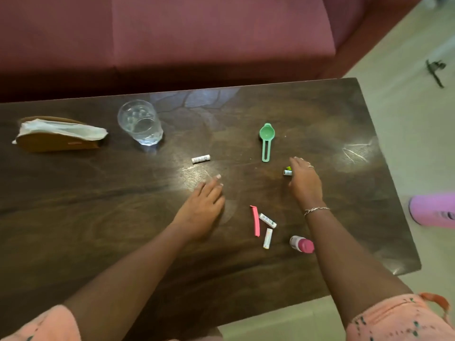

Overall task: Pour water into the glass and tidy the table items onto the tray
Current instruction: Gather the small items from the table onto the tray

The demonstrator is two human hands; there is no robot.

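A dark, glossy wooden table (98, 205) with swirling grain fills most of the frame, and a maroon fabric sofa (197, 33) runs along the top. The clear glass (140, 123), a smooth tumbler with a dimpled base and some water in it, stands upright in the upper left, just right of a tan curved napkin holder (56, 141) stuffed with crumpled white tissue. The holder bears a small mark too small to read. Right of centre lies a mint-green plastic scoop (266, 141), its round bowl toward the top and its slotted handle pointing down. A short white tube (201, 159) with printed wrapping lies alone at centre; its lettering is illegible. The left hand (202, 207) lies palm down on the wood, fingers straight and relaxed, holding nothing. The right hand (305, 178), with a ring and a thin metal bracelet, arches over a small green-tipped tube (287, 172) whose end pokes out beside it; whether the fingers grip it cannot be told. Below, close together, lie a flat pink plastic strip (255, 220) and two more white tubes (268, 220). Right of these a small pink-capped bottle (301, 244) is partly hidden by the forearm. A matte pink bottle (433, 210) shows at the right edge over the pale floor.
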